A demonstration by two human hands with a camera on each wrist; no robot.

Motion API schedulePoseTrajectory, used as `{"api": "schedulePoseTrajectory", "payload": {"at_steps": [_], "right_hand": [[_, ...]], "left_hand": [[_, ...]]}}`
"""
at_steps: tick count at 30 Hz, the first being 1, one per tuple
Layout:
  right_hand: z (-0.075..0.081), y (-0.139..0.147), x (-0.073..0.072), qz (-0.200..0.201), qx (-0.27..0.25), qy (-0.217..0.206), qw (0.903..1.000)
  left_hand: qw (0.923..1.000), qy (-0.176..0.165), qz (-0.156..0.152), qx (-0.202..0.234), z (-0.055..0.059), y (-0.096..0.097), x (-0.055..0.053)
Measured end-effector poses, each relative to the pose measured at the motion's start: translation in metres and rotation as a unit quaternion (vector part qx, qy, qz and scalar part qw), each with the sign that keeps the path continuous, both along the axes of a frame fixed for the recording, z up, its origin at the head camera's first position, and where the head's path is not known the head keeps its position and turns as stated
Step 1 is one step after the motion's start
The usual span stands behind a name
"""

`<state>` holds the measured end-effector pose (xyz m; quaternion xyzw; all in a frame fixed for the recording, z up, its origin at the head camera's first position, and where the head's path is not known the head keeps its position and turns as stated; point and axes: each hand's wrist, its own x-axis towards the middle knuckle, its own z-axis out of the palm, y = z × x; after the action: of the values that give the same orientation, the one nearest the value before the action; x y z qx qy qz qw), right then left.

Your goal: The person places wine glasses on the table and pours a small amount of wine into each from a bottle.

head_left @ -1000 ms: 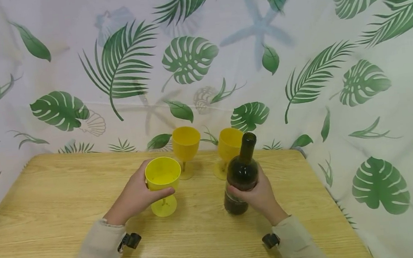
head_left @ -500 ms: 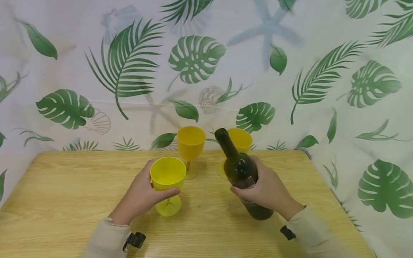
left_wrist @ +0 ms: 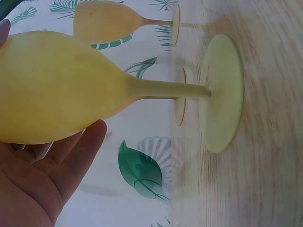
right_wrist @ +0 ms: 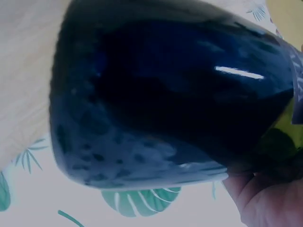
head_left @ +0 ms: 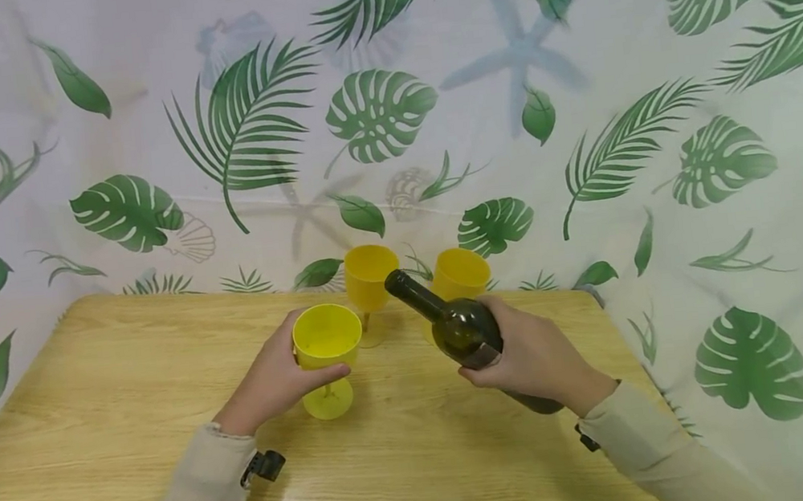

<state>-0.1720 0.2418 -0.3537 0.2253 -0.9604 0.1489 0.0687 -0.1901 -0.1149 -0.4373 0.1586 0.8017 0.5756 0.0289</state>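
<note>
My left hand [head_left: 282, 375] holds a yellow goblet [head_left: 327, 334] round its bowl, thumb across the near side. The goblet stands upright, its round foot [left_wrist: 222, 94] on the table in the left wrist view. My right hand [head_left: 538, 354] grips a dark green wine bottle [head_left: 466, 331] about its body. The bottle leans to the left, its neck pointing up and toward the goblet, with the mouth still apart from the goblet's rim. Its base [right_wrist: 142, 104] fills much of the right wrist view, and dark liquid shows through the glass.
Two more yellow-orange goblets stand at the back of the table: one behind the held goblet [head_left: 371, 277], the other behind the bottle [head_left: 460, 271], partly hidden by it. A leaf-print curtain [head_left: 381, 188] hangs right behind the wooden table [head_left: 165, 362].
My right hand has tipped the bottle from upright to a strong leftward lean, its base swinging to the right. The left hand and its goblet keep their place; the head view has shifted slightly.
</note>
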Motion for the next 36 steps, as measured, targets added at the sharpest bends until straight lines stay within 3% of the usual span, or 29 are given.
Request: {"api": "schedulePoseTrajectory", "payload": {"at_steps": [7, 20, 36], "right_hand": [[0.009, -0.010, -0.001, 0.012, 0.043, 0.003, 0.9990], [0.019, -0.027, -0.004, 0.047, 0.099, -0.007, 0.9940], [0.027, -0.033, -0.009, 0.073, 0.166, 0.030, 0.9829]], "left_hand": [[0.9994, 0.008, 0.017, -0.028, 0.001, -0.001, 0.000], [0.9984, 0.048, 0.003, -0.031, 0.012, -0.014, 0.002], [0.9985, 0.039, -0.011, -0.036, 0.019, -0.013, 0.004]]}}
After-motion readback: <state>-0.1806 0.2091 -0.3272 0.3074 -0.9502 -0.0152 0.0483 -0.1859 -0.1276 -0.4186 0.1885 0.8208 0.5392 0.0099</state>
